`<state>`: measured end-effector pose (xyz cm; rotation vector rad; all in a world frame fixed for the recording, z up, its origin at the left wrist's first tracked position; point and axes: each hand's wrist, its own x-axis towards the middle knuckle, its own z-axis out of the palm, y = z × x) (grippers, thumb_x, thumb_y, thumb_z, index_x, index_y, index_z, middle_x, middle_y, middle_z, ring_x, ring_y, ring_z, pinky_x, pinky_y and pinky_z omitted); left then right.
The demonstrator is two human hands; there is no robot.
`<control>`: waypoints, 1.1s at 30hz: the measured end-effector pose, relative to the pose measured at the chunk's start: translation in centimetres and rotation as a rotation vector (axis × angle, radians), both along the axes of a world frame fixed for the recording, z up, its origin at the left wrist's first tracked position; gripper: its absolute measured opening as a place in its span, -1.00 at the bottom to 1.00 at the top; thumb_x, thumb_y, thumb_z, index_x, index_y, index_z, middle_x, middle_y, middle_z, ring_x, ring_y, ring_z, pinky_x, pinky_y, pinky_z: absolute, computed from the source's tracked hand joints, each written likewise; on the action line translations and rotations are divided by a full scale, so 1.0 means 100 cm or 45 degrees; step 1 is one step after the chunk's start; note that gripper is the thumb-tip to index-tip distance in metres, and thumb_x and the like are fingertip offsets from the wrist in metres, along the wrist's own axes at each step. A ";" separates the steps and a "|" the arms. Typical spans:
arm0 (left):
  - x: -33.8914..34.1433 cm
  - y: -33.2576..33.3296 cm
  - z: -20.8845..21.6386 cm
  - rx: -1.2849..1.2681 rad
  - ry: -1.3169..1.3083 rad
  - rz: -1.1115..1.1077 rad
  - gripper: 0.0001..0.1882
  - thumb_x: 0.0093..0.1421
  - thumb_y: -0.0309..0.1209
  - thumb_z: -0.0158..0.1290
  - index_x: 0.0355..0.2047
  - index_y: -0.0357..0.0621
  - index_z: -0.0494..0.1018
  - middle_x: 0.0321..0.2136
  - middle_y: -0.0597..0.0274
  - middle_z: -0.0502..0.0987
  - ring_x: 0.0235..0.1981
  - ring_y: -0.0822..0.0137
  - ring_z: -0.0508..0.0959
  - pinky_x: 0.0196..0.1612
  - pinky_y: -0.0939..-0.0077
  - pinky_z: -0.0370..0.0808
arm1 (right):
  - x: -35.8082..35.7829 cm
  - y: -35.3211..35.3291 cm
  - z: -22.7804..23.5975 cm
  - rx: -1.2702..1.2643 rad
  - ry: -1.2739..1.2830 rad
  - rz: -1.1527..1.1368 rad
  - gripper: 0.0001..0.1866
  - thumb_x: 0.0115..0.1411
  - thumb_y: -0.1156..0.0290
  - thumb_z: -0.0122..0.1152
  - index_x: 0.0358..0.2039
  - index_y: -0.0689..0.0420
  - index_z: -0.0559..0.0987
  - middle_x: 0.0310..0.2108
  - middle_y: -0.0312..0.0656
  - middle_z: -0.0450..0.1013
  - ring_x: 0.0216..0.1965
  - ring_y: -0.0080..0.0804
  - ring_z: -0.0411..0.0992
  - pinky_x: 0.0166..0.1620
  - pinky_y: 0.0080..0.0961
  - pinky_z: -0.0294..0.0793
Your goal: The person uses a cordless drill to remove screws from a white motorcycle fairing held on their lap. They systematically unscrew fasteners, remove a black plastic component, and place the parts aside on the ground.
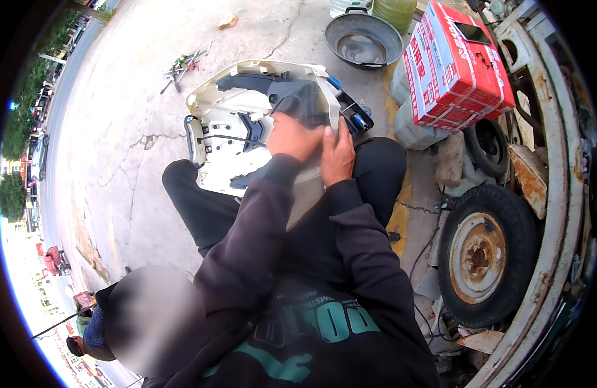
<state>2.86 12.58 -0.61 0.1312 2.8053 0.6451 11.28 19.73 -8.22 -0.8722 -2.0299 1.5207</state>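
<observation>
A large white plastic body panel (211, 165), seen from its inner side, lies across my lap and knees. Black plastic pieces (250, 83) are fixed inside it, and a dark cable runs over its middle. My left hand (297, 137) is closed near the dark grey piece (298, 100) at the panel's right part; its fingertips are hidden. Beside it, almost touching, my right hand (338, 154) grips the panel's right edge, fingers pointing away from me. A black and blue part (358, 119) shows just past that edge.
Pliers and other hand tools (182, 68) lie on the concrete at far left. A black basin (363, 40) stands at the back, near a red and white carton (457, 68) with a phone (472, 32) on top. A rusty wheel (477, 257) and metal frame (551, 226) line the right.
</observation>
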 end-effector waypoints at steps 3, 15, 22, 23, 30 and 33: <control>-0.003 -0.010 0.011 0.021 -0.025 -0.028 0.26 -0.07 0.19 0.40 0.20 -0.78 0.13 -0.06 -0.38 0.64 -0.02 -0.17 0.70 0.03 0.19 0.63 | -0.002 0.003 0.001 -0.011 0.007 0.000 -0.34 0.46 0.07 0.11 0.44 0.15 0.33 0.22 0.21 0.45 0.20 0.23 0.46 0.26 -0.06 0.43; 0.001 -0.049 0.029 0.494 -0.033 -0.139 0.20 -0.05 0.09 0.44 0.28 -0.68 0.16 0.04 -0.41 0.58 0.06 -0.15 0.66 0.12 0.20 0.58 | -0.002 0.003 -0.017 -0.182 0.119 0.047 -0.34 0.54 0.07 0.07 0.45 0.26 0.29 0.05 -0.01 0.56 -0.30 -0.41 0.59 -0.20 -0.42 0.61; -0.004 -0.070 0.087 0.487 -0.243 -0.454 0.08 -0.01 0.10 0.45 0.24 -0.56 0.28 0.00 -0.39 0.60 0.07 -0.19 0.64 0.16 0.20 0.53 | -0.003 0.007 -0.020 -0.119 0.188 0.024 -0.37 0.51 0.15 0.09 0.42 0.30 0.32 0.27 0.12 0.45 0.08 -0.19 0.58 0.10 -0.36 0.56; 0.000 -0.076 0.098 0.480 -0.319 -0.493 0.16 -0.02 0.12 0.44 0.32 -0.55 0.21 0.06 -0.39 0.57 0.13 -0.13 0.61 0.21 0.23 0.50 | -0.003 0.008 -0.022 -0.214 0.100 0.053 -0.39 0.51 0.17 0.08 0.41 0.30 0.33 0.30 0.12 0.44 0.19 -0.15 0.52 0.23 -0.32 0.48; 0.036 -0.118 0.166 0.234 -0.270 -0.849 0.26 -0.07 0.01 0.48 0.41 -0.54 0.07 -0.15 -0.32 0.62 -0.11 -0.23 0.68 -0.02 0.14 0.58 | -0.004 0.003 -0.019 -0.457 0.353 0.062 -0.43 0.53 0.28 0.09 0.41 0.34 0.30 0.22 0.04 0.51 0.08 -0.27 0.57 0.14 -0.37 0.56; 0.051 -0.153 0.196 0.176 -0.257 -1.004 0.27 -0.13 -0.06 0.53 0.38 -0.60 0.09 -0.19 -0.27 0.59 -0.14 -0.22 0.68 -0.06 0.19 0.58 | -0.003 0.002 -0.007 -0.546 0.327 0.048 -0.38 0.52 0.28 0.11 0.44 0.34 0.25 0.26 0.01 0.47 0.06 -0.32 0.57 0.05 -0.42 0.59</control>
